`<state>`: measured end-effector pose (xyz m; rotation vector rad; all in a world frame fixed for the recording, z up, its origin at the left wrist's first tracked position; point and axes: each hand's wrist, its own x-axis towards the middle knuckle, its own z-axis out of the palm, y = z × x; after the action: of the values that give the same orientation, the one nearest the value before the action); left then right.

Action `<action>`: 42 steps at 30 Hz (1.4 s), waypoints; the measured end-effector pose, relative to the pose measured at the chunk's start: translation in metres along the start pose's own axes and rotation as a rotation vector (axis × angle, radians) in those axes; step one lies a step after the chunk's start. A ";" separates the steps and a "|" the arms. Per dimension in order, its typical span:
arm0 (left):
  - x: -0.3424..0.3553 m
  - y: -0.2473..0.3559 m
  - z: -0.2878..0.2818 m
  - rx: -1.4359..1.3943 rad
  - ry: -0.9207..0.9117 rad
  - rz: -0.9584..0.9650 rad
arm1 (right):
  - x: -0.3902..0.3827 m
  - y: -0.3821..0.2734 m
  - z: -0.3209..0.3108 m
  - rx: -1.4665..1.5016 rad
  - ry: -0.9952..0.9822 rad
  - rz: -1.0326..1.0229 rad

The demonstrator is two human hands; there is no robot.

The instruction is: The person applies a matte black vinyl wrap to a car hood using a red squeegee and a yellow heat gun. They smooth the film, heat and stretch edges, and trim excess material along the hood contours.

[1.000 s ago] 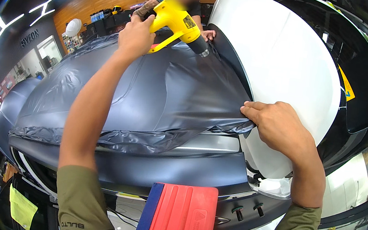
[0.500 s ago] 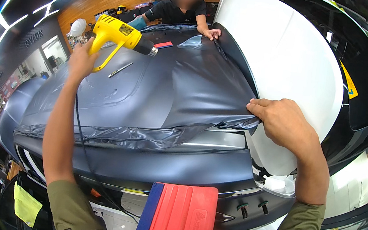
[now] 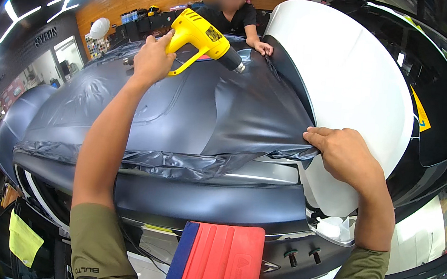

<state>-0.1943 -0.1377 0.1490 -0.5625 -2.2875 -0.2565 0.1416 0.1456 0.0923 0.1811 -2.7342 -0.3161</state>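
Observation:
My left hand (image 3: 153,58) is wrapped round the handle of a yellow heat gun (image 3: 199,35). Its metal nozzle points right and down, above the far part of a dark satin vinyl film (image 3: 177,112) spread over a car hood. At the film's right corner, my right hand (image 3: 346,153) pinches the edge between thumb and fingers. Taut folds run from that grip toward the far side. Along the front, the film's loose edge hangs crumpled over a silver strip of bodywork (image 3: 264,171). Across the hood, a co-worker's hand (image 3: 261,47) touches the film's far edge.
A white curved panel (image 3: 346,82) rises right of the hood, beside my right hand. Close below me is a red squeegee (image 3: 226,264) with a dark blue edge. The dark front bumper (image 3: 211,199) lies nearer than the hood. A yellow cloth (image 3: 25,238) hangs at lower left.
My left hand has carried the heat gun to the right, over the film. My right hand keeps its pinch, slightly lower in view. The co-worker's blue-covered hand no longer shows.

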 end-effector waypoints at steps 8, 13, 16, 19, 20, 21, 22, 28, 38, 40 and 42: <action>0.004 -0.043 -0.009 0.133 0.028 -0.029 | -0.002 0.001 0.002 0.002 0.018 -0.007; -0.008 -0.131 -0.018 0.120 0.017 -0.103 | 0.001 -0.002 0.000 -0.011 -0.006 0.003; -0.019 -0.182 -0.025 -0.020 -0.118 -0.257 | 0.001 -0.003 -0.002 -0.012 -0.033 0.030; -0.037 -0.255 -0.018 -0.051 -0.108 -0.376 | -0.001 -0.001 -0.002 -0.013 0.024 -0.005; -0.044 -0.280 -0.015 -0.061 -0.077 -0.419 | 0.001 -0.002 -0.002 0.010 0.026 0.001; -0.055 -0.306 -0.014 -0.063 -0.043 -0.467 | 0.003 -0.002 0.000 0.038 0.031 -0.003; -0.064 -0.325 -0.010 -0.074 -0.008 -0.512 | 0.004 -0.003 0.000 0.058 0.033 -0.002; -0.071 -0.337 0.013 -0.285 -0.066 -0.785 | 0.001 -0.006 -0.005 0.045 0.033 0.043; -0.084 -0.442 0.029 -0.122 -0.147 -0.921 | 0.003 -0.007 -0.005 0.074 0.033 0.040; -0.084 -0.434 0.017 0.244 -0.292 -0.721 | 0.006 -0.006 -0.002 0.086 0.030 0.009; -0.067 -0.344 0.031 0.226 -0.217 -0.462 | 0.004 -0.002 -0.005 0.037 -0.008 0.027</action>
<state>-0.3337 -0.4521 0.0742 0.0635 -2.5934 -0.1590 0.1400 0.1420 0.0978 0.1535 -2.7494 -0.2597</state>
